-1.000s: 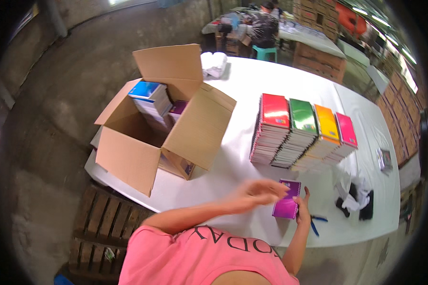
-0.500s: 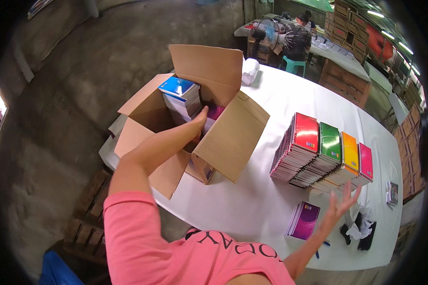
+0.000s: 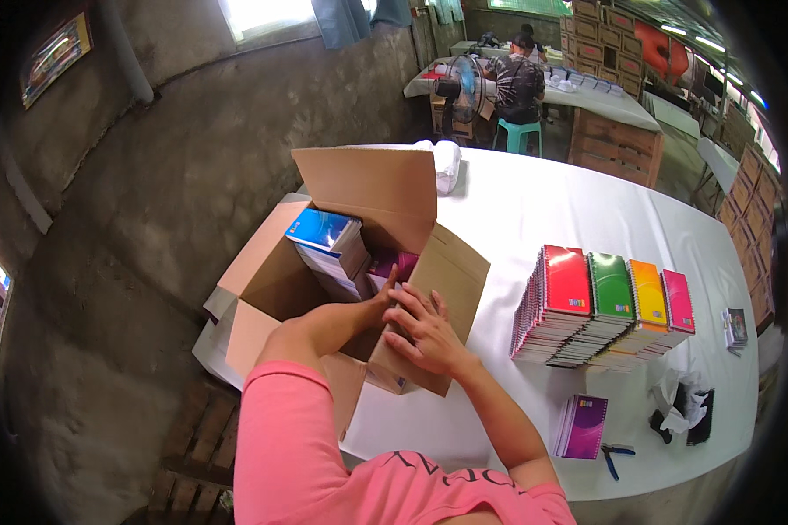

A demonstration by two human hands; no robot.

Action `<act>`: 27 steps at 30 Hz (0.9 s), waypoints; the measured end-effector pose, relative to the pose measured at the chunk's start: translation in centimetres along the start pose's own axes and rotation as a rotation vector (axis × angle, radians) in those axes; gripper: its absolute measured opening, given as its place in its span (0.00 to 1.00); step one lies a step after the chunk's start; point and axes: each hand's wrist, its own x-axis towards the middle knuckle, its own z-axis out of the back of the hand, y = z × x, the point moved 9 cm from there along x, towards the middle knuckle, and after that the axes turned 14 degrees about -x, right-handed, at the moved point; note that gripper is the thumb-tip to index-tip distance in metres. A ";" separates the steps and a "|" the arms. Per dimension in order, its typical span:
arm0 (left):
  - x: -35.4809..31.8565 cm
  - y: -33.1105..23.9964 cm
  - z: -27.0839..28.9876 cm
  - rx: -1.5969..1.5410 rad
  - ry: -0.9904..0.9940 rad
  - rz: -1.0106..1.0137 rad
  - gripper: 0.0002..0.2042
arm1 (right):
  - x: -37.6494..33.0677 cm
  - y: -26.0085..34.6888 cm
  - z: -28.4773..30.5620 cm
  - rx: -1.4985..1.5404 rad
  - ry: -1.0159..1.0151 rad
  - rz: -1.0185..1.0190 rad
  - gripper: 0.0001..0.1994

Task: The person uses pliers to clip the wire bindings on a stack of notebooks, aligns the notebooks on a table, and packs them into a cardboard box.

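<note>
An open cardboard box (image 3: 442,297) stands on the white table, its flaps folded outward. Inside it are a tall stack of blue-covered notebooks (image 3: 324,232) and, lower down, purple notebooks (image 3: 385,267). My left hand (image 3: 383,302) reaches into the box beside the purple notebooks; its fingers are mostly hidden, so I cannot tell whether they grip anything. Across the box's right flap lies my right hand (image 3: 425,331), open, with fingers spread over the cardboard close to my left hand.
Spiral notebooks in red (image 3: 566,280), green (image 3: 610,287), orange (image 3: 648,293) and pink (image 3: 678,299) stand stacked to the right. Nearer are a small purple notebook pile (image 3: 581,427), blue-handled pliers (image 3: 615,455) and crumpled white plastic (image 3: 683,402). Beyond the table, a person (image 3: 517,83) sits near a fan (image 3: 468,87).
My right hand has moved left from beside the notebook stacks onto the box's right flap. My left hand stays in the box. The view has shifted, showing more of the far wall.
</note>
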 end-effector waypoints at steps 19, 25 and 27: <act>3.3 -1.9 5.2 -0.538 -0.578 -0.343 0.54 | 0.3 -0.6 -2.9 0.228 0.021 -0.070 0.12; -1.8 -1.8 3.6 -0.441 -0.824 -0.231 0.52 | 0.4 -1.0 -3.3 0.241 0.030 -0.062 0.12; -2.0 -2.5 3.3 -0.402 -0.761 -0.221 0.51 | 0.5 -1.0 -3.3 0.256 0.029 -0.052 0.12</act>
